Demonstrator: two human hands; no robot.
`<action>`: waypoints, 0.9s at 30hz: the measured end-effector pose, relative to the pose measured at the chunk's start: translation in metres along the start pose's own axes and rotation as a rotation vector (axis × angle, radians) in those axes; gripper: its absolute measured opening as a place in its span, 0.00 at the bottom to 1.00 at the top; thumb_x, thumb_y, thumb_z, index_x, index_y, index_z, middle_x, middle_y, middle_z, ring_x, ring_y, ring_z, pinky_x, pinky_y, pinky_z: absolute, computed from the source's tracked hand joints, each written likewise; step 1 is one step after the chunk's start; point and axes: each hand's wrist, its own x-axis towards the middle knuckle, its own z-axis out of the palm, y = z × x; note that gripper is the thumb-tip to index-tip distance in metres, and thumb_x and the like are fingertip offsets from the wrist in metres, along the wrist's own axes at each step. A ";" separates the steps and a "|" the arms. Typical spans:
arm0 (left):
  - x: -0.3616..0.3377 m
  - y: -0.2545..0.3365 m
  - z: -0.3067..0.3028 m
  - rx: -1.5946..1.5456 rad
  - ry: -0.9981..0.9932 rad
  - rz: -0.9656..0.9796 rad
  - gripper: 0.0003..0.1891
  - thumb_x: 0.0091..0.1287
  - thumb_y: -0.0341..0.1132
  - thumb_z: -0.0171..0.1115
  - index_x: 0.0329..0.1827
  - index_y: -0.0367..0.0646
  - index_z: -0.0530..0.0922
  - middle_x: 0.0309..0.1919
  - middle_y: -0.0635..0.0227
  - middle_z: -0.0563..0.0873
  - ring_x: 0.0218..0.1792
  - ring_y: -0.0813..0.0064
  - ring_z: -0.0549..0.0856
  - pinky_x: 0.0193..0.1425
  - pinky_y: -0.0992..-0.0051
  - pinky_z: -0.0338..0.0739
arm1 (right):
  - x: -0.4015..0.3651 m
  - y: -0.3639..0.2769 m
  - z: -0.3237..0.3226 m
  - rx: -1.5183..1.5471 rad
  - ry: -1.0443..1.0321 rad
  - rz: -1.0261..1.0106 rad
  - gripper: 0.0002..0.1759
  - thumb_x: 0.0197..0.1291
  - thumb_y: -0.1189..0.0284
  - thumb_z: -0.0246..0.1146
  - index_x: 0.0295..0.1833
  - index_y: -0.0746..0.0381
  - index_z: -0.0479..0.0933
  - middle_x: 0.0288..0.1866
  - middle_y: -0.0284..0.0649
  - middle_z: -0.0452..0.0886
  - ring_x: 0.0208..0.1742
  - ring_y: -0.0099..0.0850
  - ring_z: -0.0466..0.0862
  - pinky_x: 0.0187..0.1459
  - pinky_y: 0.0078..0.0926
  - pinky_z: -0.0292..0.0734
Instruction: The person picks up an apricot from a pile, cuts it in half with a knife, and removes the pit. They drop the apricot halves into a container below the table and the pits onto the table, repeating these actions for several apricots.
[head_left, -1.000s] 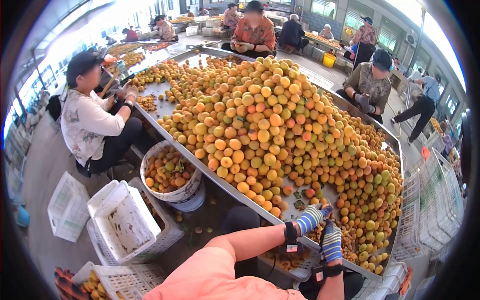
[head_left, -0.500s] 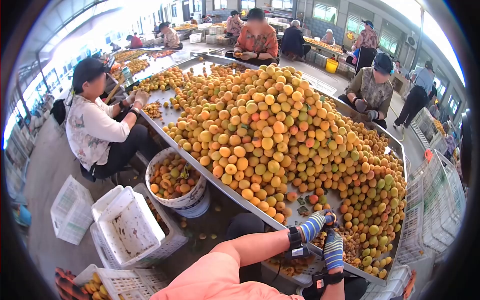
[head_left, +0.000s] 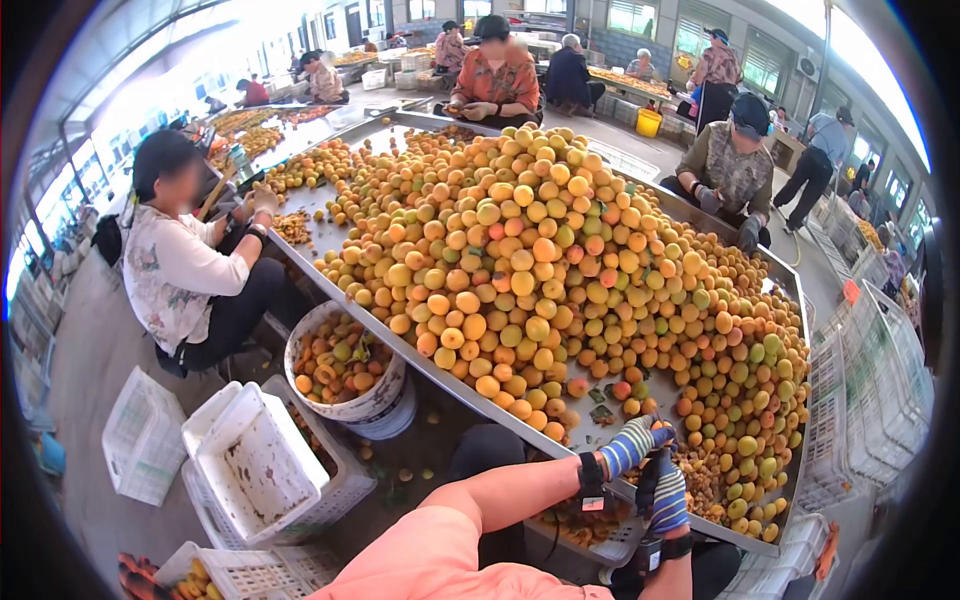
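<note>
My left hand, in a blue-and-yellow striped glove, is closed at the near edge of the metal table. A bit of orange apricot shows at its dark fingertips. Just below it, my right hand wears a matching glove. Its fingers are bent up against the left fingertips, and what they grip is hidden. A big heap of whole apricots covers much of the table. Small brownish pieces lie right beside my right hand. Under the table edge, a container with apricot pieces is partly hidden by my arms.
A white bucket of apricots stands left of the table. Nearby are a stained white tub on crates and another white crate. Co-workers sit at the left, far side and right. Stacked crates line the right.
My hands stay together at the table edge, with the right wrist turned slightly and its fingers raised toward the left. The whole view has shifted a little.
</note>
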 end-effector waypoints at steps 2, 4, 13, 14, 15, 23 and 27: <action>-0.014 0.016 0.006 -0.153 -0.040 -0.072 0.15 0.67 0.39 0.58 0.47 0.35 0.74 0.39 0.61 0.84 0.36 0.71 0.85 0.43 0.73 0.82 | -0.023 -0.041 0.008 0.391 0.010 0.343 0.23 0.64 0.46 0.54 0.23 0.48 0.66 0.12 0.21 0.59 0.08 0.13 0.59 0.10 0.13 0.49; -0.013 0.015 0.003 -0.523 -0.108 -0.204 0.15 0.68 0.40 0.56 0.48 0.36 0.74 0.40 0.58 0.84 0.37 0.67 0.86 0.43 0.70 0.83 | -0.019 -0.007 -0.010 0.240 -0.050 0.200 0.22 0.64 0.47 0.55 0.23 0.49 0.66 0.12 0.22 0.59 0.08 0.14 0.59 0.10 0.14 0.49; 0.011 -0.018 0.009 -0.005 0.008 -0.103 0.14 0.66 0.44 0.53 0.38 0.43 0.79 0.27 0.68 0.83 0.25 0.74 0.81 0.27 0.73 0.74 | -0.032 -0.045 -0.022 -0.341 0.320 -0.453 0.15 0.62 0.64 0.62 0.46 0.65 0.74 0.30 0.35 0.79 0.32 0.23 0.79 0.35 0.22 0.74; 0.005 -0.011 0.011 0.037 -0.035 -0.049 0.12 0.66 0.41 0.54 0.38 0.42 0.80 0.27 0.70 0.83 0.28 0.76 0.80 0.31 0.74 0.74 | -0.026 -0.045 -0.022 -0.348 0.273 -0.448 0.16 0.61 0.66 0.62 0.49 0.66 0.74 0.34 0.36 0.81 0.36 0.24 0.80 0.39 0.23 0.75; -0.007 0.002 0.013 0.075 -0.082 -0.001 0.11 0.66 0.39 0.54 0.38 0.42 0.81 0.28 0.72 0.82 0.30 0.79 0.79 0.34 0.75 0.73 | -0.023 -0.048 -0.024 -0.357 0.229 -0.434 0.18 0.61 0.67 0.63 0.52 0.67 0.73 0.38 0.37 0.82 0.40 0.25 0.81 0.44 0.25 0.76; -0.015 0.029 0.010 0.090 -0.139 0.010 0.10 0.62 0.32 0.60 0.45 0.43 0.75 0.34 0.72 0.81 0.34 0.81 0.82 0.37 0.82 0.78 | -0.008 -0.057 -0.011 -0.014 0.201 -0.408 0.16 0.62 0.64 0.63 0.45 0.67 0.75 0.31 0.40 0.82 0.32 0.21 0.78 0.34 0.24 0.74; -0.012 0.027 0.008 0.231 -0.047 -0.026 0.11 0.60 0.33 0.62 0.43 0.45 0.72 0.29 0.71 0.79 0.25 0.83 0.79 0.26 0.84 0.76 | 0.003 -0.038 -0.007 0.005 0.271 -0.350 0.12 0.60 0.67 0.61 0.37 0.67 0.74 0.26 0.39 0.79 0.27 0.23 0.76 0.30 0.26 0.72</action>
